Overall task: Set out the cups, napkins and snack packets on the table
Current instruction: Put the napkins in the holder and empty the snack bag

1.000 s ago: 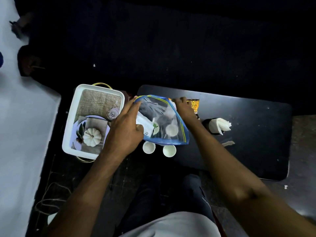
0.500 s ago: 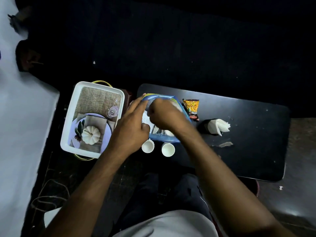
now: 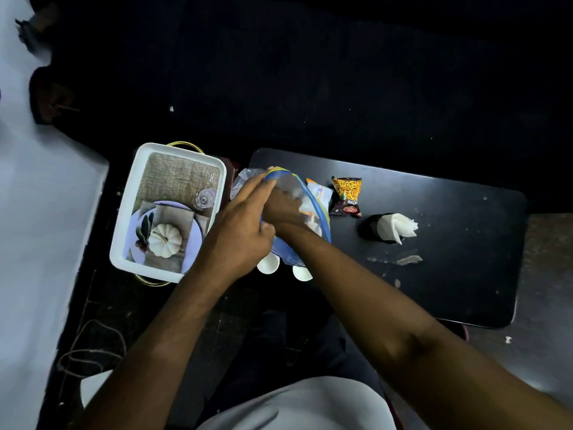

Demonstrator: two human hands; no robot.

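A clear plastic bag (image 3: 313, 209) with a blue rim stands open at the left end of the black table (image 3: 449, 274). My left hand (image 3: 238, 231) grips the bag's near rim. My right hand (image 3: 283, 209) is pushed inside the bag, its fingers hidden by the plastic. Two white paper cups (image 3: 268, 263) (image 3: 302, 273) sit on the table edge just below the bag. A yellow snack packet (image 3: 347, 197) lies to the right, with a white and orange packet (image 3: 321, 192) beside the bag. White napkins (image 3: 398, 226) stick out of a dark holder further right.
A white tray (image 3: 124, 231) with a printed picture of a pumpkin and a plate rests left of the table. Cords (image 3: 90, 358) lie on the dark floor at lower left. Small scraps (image 3: 409, 259) lie on the table near the napkins.
My right hand has left the bag's far rim and gone down inside the bag. The left hand keeps its hold on the near rim. A second packet now shows beside the bag.
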